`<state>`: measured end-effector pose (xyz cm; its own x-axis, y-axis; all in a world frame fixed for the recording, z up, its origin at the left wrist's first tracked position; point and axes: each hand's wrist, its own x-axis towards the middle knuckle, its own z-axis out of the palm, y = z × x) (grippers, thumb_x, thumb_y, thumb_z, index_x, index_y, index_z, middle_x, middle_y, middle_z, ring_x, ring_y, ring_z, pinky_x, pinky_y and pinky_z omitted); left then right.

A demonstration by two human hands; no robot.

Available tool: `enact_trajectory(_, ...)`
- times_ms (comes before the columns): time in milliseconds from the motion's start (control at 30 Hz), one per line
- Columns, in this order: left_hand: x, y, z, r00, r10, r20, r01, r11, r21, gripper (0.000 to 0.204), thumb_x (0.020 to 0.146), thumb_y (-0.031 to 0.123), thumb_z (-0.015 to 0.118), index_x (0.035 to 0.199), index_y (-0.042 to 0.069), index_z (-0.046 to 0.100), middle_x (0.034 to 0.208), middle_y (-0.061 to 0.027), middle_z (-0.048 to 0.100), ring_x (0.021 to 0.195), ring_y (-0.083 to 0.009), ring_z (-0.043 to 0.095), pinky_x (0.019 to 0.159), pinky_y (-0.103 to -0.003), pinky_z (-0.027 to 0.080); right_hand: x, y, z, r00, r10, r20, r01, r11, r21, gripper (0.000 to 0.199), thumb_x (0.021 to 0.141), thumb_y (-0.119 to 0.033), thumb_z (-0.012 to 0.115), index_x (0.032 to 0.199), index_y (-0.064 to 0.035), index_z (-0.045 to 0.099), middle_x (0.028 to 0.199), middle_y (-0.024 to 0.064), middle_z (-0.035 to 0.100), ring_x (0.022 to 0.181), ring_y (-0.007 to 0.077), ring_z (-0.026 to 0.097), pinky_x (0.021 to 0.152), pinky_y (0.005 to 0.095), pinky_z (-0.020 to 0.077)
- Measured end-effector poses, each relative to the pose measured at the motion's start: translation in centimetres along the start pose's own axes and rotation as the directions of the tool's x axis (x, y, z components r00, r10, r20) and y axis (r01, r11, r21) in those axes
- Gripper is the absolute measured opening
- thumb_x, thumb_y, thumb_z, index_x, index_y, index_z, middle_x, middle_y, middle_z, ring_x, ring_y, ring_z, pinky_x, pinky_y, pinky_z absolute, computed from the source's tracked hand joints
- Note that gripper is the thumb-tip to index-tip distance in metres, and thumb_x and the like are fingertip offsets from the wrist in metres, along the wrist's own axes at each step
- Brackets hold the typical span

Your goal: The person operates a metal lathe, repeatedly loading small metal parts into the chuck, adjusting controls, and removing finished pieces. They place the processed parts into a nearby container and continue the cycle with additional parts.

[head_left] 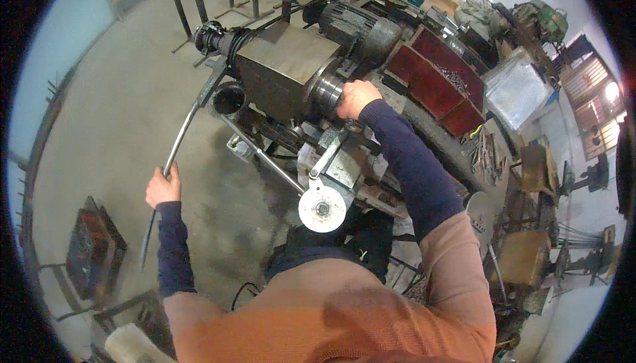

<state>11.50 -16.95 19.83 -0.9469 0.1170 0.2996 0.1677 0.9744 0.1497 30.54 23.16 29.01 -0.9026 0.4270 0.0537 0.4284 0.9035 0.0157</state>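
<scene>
My left hand (163,187) is closed around a long steel lever (184,128), whose lower end sticks out below my fist. The lever slants up to the left end of a lathe-like machine, by a dark round fitting (210,38). At the other end of the metal headstock (288,55) is a dark cylindrical chuck (326,91). My right hand (360,99) is against the chuck's front, fingers curled inward; whatever they grip is hidden. A white round disc (322,208) with a central bolt is on the machine close to my body.
An electric motor (358,28) sits behind the headstock. Dark red trays (434,81) and several hand tools (488,154) lie to the right, beside a silvery sheet-covered block (518,88). A dark open pipe (229,100) is below the headstock. A reddish metal box (93,247) stands at left.
</scene>
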Motion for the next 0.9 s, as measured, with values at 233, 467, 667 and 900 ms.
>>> enact_trajectory(233,-2.1,3.5,-4.1,0.801,0.471,-0.369,-0.590,0.723,-0.358,0.029,0.081,0.027,0.057,0.095,0.002,0.061,0.075,-0.0149,0.062,0.071,-0.0293,0.061,0.066,-0.035,0.047,-8.7,-1.8,-2.9,0.801,-0.267,-0.535,0.520,0.754,0.402,0.033,0.052,-0.013,0.061,0.084,-0.0098,0.066,0.093,0.0064,0.061,0.093,0.0302,0.052,0.081,0.0401,0.0428)
enact_trajectory(467,-10.6,21.2,-7.6,0.382,0.917,0.117,0.498,-0.098,-0.862,0.028,0.089,0.023,0.049,0.090,-0.003,0.060,0.075,-0.0093,0.063,0.071,-0.0174,0.062,0.067,-0.029,0.049,-15.2,-4.8,-1.8,0.774,-0.154,-0.615,0.548,0.649,0.528,0.041,0.048,-0.005,0.056,0.088,-0.0044,0.064,0.096,0.0117,0.062,0.096,0.0323,0.053,0.082,0.0390,0.0438)
enact_trajectory(667,-14.4,25.0,-5.3,0.261,0.951,0.165,0.844,-0.142,-0.518,0.026,0.088,0.024,0.052,0.091,-0.001,0.060,0.077,-0.0076,0.063,0.067,-0.0183,0.063,0.062,-0.030,0.051,-17.0,-4.0,-1.7,0.780,-0.047,-0.624,0.430,0.766,0.479,0.038,0.048,0.000,0.056,0.085,-0.0048,0.063,0.102,0.0112,0.060,0.095,0.0331,0.053,0.080,0.0383,0.0445)
enact_trajectory(900,-12.4,23.8,-8.7,0.404,0.910,0.092,0.117,0.049,-0.992,0.024,0.082,0.022,0.060,0.081,-0.002,0.065,0.060,-0.0022,0.058,0.056,-0.0059,0.051,0.050,-0.023,0.041,-16.8,-3.5,-2.1,0.769,-0.186,-0.612,0.505,0.765,0.401,0.035,0.045,-0.010,0.060,0.080,-0.0049,0.063,0.086,0.0099,0.058,0.078,0.0296,0.052,0.068,0.0365,0.0460)
